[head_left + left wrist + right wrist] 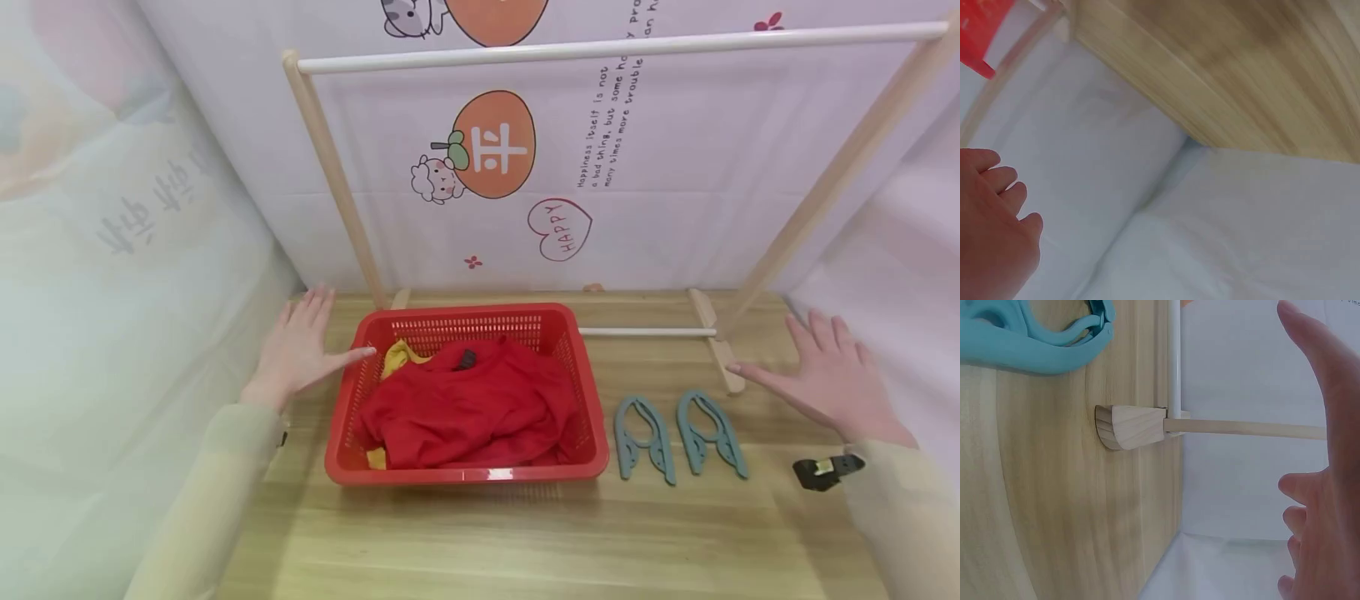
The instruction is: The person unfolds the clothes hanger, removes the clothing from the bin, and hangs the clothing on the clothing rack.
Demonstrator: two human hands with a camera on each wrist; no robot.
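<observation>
Wood-grain tabletop (525, 542) carries a red plastic basket (412, 477), its walls keeping a crumpled red garment (472, 408) bundled inside; two blue-green folding hangers (661, 448) lie flat just beside it, seemingly for easy reach, before a garment rack (615, 48). The left hand (300, 346) and right hand (836, 379) hover empty, fingers spread.

I see a wide bare strip of bench (525, 542) in front of the red basket (397, 477), where I could cross sideways. The basket's top is open, so I have a path straight down to the red cloth (480, 404). On the right, two hangers (660, 450) lie flat, one leaving only a slim gap beside the basket. Behind, the low white rail (648, 332), left post (333, 171), right post (840, 162) and top bar (622, 50) stand in my way. Hanging fabric (112, 350) stands close by the left hand (295, 346).
</observation>
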